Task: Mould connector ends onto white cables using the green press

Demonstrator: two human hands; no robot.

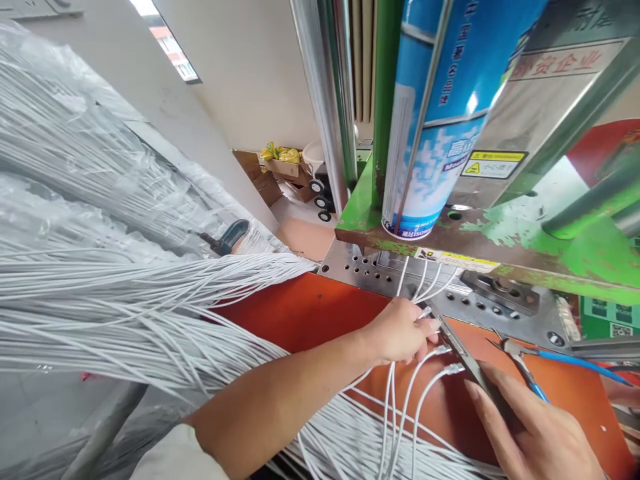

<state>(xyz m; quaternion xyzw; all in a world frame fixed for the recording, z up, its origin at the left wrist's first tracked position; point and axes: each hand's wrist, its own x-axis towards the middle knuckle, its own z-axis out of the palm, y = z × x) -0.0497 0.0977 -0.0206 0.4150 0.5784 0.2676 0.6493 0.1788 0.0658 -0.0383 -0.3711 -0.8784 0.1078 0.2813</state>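
Observation:
My left hand (403,331) is closed in a pinch at a white cable's clear plug (425,312), beside a narrow metal bar (463,350). The fingers partly hide the plug. My right hand (537,420) grips the near end of that bar, thumb on one side and fingers on the other. Two more white cables (419,400) end in clear plugs (454,369) lying against the bar's left side. Beyond the bar, several white cables (425,283) run under the green press plate. An orange work surface (300,313) lies beneath both hands.
Blue-handled pliers (523,373) lie right of the bar. A blue spray can (435,147) stands on the green press plate (520,257), above a drilled steel base (370,267). Bundled white cables (150,320) spread across the left, with a dark-handled tool (233,235) behind them.

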